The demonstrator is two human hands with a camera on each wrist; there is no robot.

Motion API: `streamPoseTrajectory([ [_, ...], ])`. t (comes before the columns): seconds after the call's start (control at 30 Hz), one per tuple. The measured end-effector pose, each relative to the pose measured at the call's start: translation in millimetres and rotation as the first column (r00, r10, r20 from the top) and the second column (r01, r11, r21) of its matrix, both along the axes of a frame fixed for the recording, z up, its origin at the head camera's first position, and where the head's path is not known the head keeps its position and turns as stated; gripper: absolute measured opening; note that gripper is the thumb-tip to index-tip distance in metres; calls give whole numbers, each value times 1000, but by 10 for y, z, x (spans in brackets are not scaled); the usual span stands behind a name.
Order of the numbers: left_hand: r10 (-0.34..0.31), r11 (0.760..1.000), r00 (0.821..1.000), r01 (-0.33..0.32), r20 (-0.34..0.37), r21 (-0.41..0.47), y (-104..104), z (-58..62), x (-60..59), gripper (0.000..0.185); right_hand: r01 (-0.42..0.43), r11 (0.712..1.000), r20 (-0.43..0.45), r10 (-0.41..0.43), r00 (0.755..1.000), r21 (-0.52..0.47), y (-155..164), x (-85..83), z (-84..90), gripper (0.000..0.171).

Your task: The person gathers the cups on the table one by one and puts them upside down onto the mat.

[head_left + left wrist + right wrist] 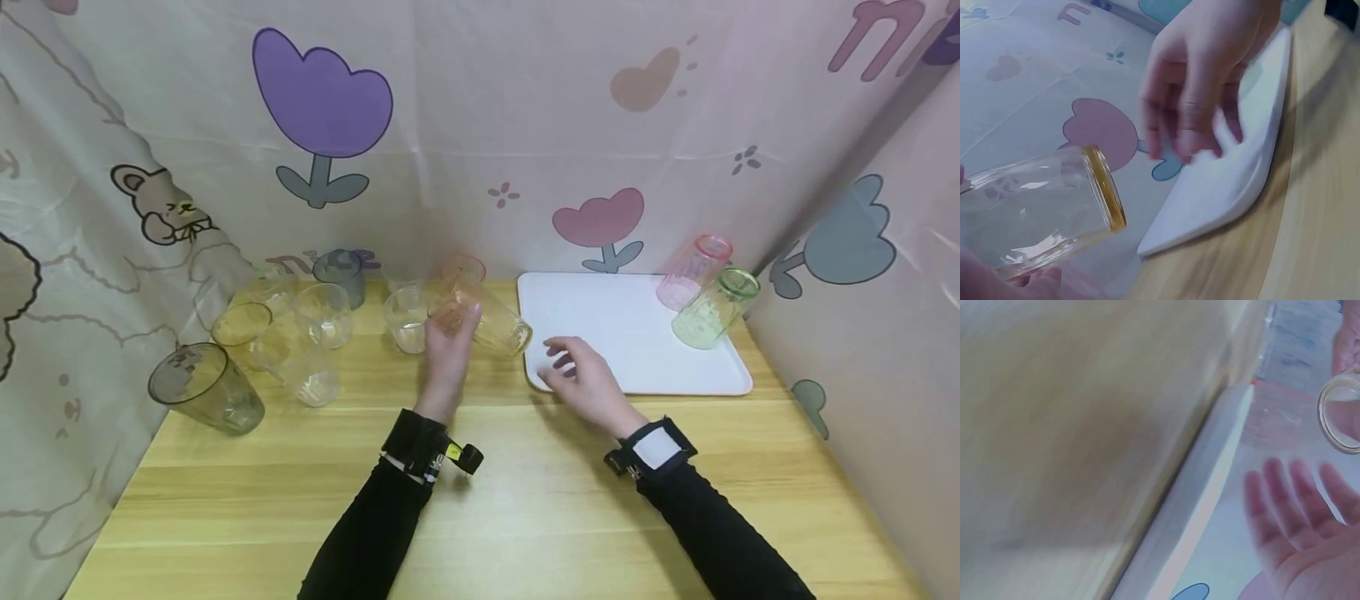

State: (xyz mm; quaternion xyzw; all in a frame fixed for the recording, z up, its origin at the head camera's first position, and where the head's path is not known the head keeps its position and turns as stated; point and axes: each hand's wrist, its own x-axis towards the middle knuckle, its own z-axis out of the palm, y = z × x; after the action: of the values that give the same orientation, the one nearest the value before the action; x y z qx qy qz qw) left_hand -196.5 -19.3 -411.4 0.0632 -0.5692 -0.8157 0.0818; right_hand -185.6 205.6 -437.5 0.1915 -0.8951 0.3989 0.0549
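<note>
My left hand grips a clear amber-tinted glass tipped on its side, its amber rim pointing toward the white tray. The same glass appears blurred in the right wrist view. Over the tray's near left corner hovers my right hand, fingers relaxed and spread, holding nothing. On the tray's far right, a pink glass and a green glass lie tilted against the wall.
Several clear and tinted glasses stand on the wooden table at the left, with a grey one nearest the left edge. Patterned curtain walls enclose the table on three sides.
</note>
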Motion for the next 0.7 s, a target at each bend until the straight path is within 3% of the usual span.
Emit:
streamPoseTrajectory([
  [0.17, -96, 982, 995, 95, -4, 165, 22, 4, 21, 43, 23, 982, -53, -34, 998, -186, -53, 21, 58, 71],
  [0.4, -211, 906, 975, 170, 64, 387, 74, -15, 23, 54, -31, 946, -189, -33, 981, -323, -188, 68, 129, 95],
  [0.5, -247, 879, 965, 183, 92, 440, 108, -29, 23, 60, -71, 940, -278, -27, 960, -334, -241, 61, 140, 101],
  [0.7, -314, 852, 941, 220, 126, 475, 172, -80, 25, 75, -99, 957, -380, -12, 925, -273, -288, 42, 124, 96],
])
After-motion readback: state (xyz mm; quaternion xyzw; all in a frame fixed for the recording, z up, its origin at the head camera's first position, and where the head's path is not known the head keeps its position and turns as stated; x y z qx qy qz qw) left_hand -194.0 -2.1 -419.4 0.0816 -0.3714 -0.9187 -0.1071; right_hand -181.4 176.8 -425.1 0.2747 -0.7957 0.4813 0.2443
